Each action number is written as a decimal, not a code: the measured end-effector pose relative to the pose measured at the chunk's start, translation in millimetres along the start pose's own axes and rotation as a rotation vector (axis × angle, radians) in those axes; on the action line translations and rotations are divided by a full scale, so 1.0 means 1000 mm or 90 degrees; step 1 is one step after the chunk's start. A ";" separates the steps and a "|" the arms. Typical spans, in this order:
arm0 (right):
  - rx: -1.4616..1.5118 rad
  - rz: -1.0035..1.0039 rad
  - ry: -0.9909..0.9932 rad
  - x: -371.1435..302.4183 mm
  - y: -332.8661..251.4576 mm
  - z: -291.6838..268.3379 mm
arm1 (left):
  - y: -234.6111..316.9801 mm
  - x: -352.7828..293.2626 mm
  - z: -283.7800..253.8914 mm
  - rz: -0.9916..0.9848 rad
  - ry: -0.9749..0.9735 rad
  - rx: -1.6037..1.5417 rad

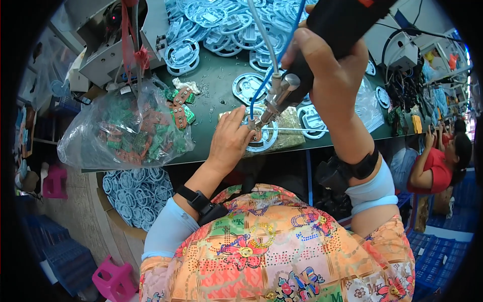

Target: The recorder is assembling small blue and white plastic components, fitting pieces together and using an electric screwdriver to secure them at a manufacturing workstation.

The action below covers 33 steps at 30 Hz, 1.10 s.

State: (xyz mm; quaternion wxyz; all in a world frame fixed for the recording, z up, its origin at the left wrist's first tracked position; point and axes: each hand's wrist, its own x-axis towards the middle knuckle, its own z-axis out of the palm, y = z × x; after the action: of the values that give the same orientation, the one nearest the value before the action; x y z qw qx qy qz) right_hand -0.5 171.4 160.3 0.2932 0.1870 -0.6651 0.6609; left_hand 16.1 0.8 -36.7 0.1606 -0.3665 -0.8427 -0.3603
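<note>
My right hand (333,75) is wrapped round a black automatic screwdriver (334,27) with a silver nose. A blue tube (261,86) runs to that nose, which tilts down to the left. Its tip meets a small brown circuit board (255,136) inside a round light blue plastic frame (272,140). The frame lies on a tape-wrapped block (291,132) at the bench's near edge. My left hand (229,141) grips the frame's left side, its fingers close together beside the tip; the fingertips are partly hidden by the nose.
Many blue frames (211,20) are heaped at the back of the green bench (214,90). A clear bag (131,131) of circuit boards lies left, below a metal machine (108,55). More frames fill a box (138,194) below. Another person (435,166) sits far right.
</note>
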 end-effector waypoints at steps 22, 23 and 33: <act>0.011 0.010 0.089 0.028 0.006 0.018 | 0.001 -0.021 -0.021 0.010 -0.151 0.072; 0.011 0.010 0.089 0.028 0.007 0.018 | 0.000 -0.022 -0.021 0.014 -0.152 0.071; 0.025 0.031 0.106 0.020 0.011 0.020 | 0.001 -0.021 -0.022 0.020 -0.147 0.071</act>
State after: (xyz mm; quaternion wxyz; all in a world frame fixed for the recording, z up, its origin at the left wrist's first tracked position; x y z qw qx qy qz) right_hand -26.0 154.8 165.5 0.3278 0.1208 -0.6295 0.6940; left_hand 31.3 -25.7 -32.7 0.0884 -0.4091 -0.8685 -0.2656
